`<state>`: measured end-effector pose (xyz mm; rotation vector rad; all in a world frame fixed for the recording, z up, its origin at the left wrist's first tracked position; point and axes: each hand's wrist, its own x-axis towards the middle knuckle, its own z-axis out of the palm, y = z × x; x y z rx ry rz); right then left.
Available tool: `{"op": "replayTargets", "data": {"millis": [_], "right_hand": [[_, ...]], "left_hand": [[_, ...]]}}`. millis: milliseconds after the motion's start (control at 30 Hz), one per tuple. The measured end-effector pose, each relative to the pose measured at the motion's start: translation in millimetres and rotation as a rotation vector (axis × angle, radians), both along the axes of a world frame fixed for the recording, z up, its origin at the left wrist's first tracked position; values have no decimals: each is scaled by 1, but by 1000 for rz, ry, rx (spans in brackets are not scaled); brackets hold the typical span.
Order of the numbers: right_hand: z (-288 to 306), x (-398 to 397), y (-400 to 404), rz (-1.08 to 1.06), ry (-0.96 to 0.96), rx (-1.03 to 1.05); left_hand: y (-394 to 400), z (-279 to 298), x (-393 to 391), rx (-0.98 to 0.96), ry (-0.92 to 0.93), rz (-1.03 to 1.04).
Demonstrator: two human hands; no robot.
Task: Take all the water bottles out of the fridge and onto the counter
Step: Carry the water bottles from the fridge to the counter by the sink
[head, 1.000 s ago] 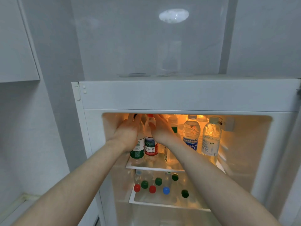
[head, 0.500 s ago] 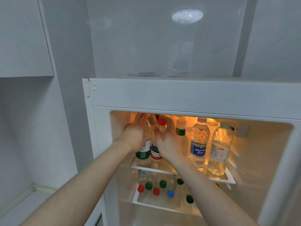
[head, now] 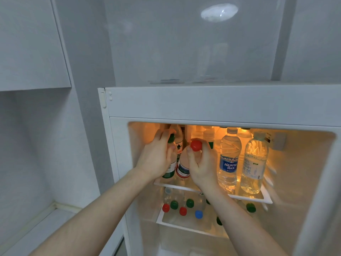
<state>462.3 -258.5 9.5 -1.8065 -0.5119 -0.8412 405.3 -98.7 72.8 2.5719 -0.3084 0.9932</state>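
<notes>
Now L hand [head: 156, 159] fingers curl round green-cap bottle [head: 171, 157], R hand [head: 202, 167] round red-cap bottle [head: 184, 163]; clear plastic.

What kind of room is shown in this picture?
Probably a home kitchen: an open white fridge stocked with clear plastic water bottles, a grey wall cabinet and a pale counter to its left.

Kitchen: fridge [head: 212, 104], wall cabinet [head: 31, 43]
</notes>
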Motion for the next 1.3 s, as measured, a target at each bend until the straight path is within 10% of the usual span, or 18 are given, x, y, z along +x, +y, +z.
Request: {"op": "replayTargets", "data": {"millis": [567,900,1300], "right_hand": [[5,-75,8,152,-12,222],[3,-223,43,515,193,3],[-51,-434,156,1125,440,-177]], "left_hand": [[11,-1,-114,-250,-31,7],[63,-35,-304,-485,67,113],[114,-120,-581,-536,250,698]]}}
